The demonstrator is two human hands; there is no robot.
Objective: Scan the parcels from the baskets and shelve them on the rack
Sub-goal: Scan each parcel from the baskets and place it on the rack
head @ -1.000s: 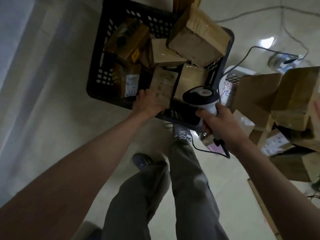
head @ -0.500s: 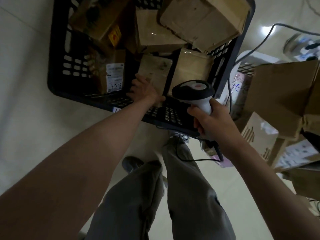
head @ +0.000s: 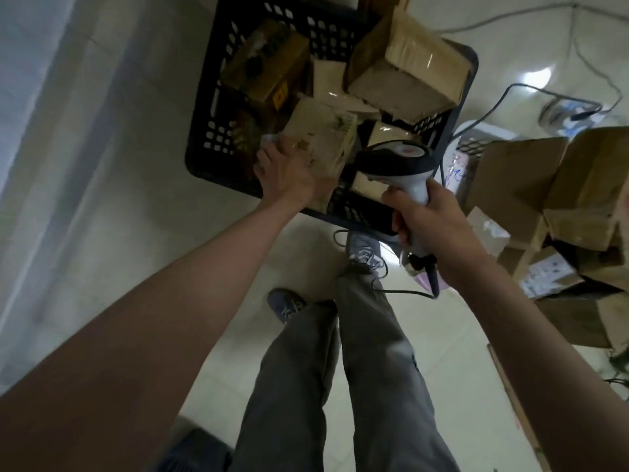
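Observation:
A black slotted basket stands on the floor ahead, filled with several brown cardboard parcels. My left hand grips a small brown parcel and holds it tilted above the basket's near edge. My right hand is closed around the handle of a white and black barcode scanner, whose head sits just right of the held parcel. A large taped box lies on top of the pile at the basket's far right.
A heap of cardboard boxes fills the right side. A white basket peeks out behind the scanner. The scanner cord trails over the tiled floor by my feet. Cables run across the far floor.
My left hand has closed on the small parcel and raised it out of the pile toward the near edge. The scanner stays beside it. The view has pulled back from the basket.

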